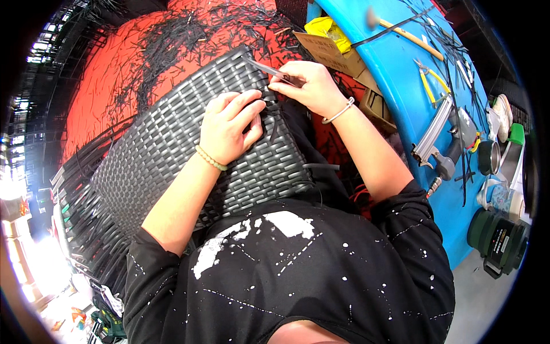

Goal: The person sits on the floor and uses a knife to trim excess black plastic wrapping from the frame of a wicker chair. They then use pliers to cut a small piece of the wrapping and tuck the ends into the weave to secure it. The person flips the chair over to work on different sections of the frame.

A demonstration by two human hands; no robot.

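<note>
A large black woven panel (172,126) of flat, glossy strips lies across my lap, its edge on the right. My left hand (232,123), with a beaded bracelet (211,159) on the wrist, rests on the weave near that edge. Its fingers are curled and closed on the panel there; whether they pinch one single strip I cannot tell. Just beyond, my right hand (312,86) is closed, with a flat dark grey strip (266,68) between thumb and fingers. This strip slants over the panel's far right corner. A loose strip end (322,166) juts from the edge nearer me.
Red floor covering (109,80) strewn with black strip scraps spreads ahead. On the right, a blue table (401,74) holds a hammer (412,38), yellow-handled pliers (427,83) and a bundle of grey strips (433,132). An open cardboard box (329,51) stands beside it.
</note>
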